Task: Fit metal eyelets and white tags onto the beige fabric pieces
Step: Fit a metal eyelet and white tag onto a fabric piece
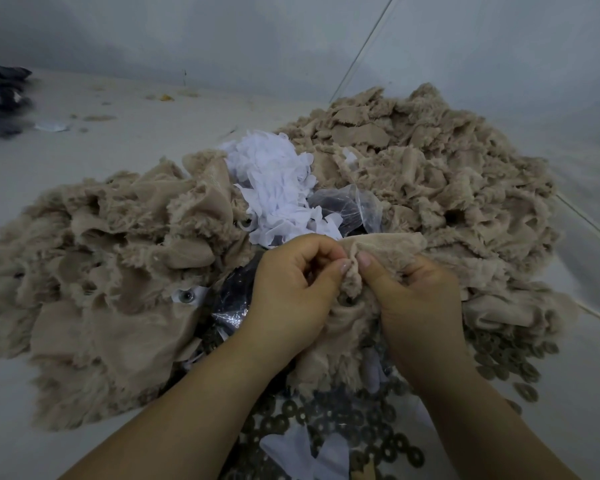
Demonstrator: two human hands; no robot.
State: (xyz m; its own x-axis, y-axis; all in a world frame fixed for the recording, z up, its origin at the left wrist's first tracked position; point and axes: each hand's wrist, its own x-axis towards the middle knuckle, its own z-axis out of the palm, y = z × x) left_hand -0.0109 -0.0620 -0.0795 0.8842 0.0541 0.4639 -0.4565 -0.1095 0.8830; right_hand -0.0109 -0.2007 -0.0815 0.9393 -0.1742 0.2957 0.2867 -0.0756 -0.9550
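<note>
Both hands meet over one beige fabric piece (352, 306). The left hand (293, 289) has its fingers curled and pinches a fold of the piece with its thumb; the right hand (418, 296) pinches the same fold from the other side, so that the thumb tips almost touch. The rest of the piece hangs below and between the hands.

Left of the left hand lies a pile (94, 271) of beige pieces, one showing a fitted eyelet (186, 295) on a white tag. Beyond the right hand lies a larger heap (430, 168). Beyond both hands sit loose white tags (274, 181) and a clear bag (354, 206). Below the wrists, ring-shaped washers (378, 427) are scattered.
</note>
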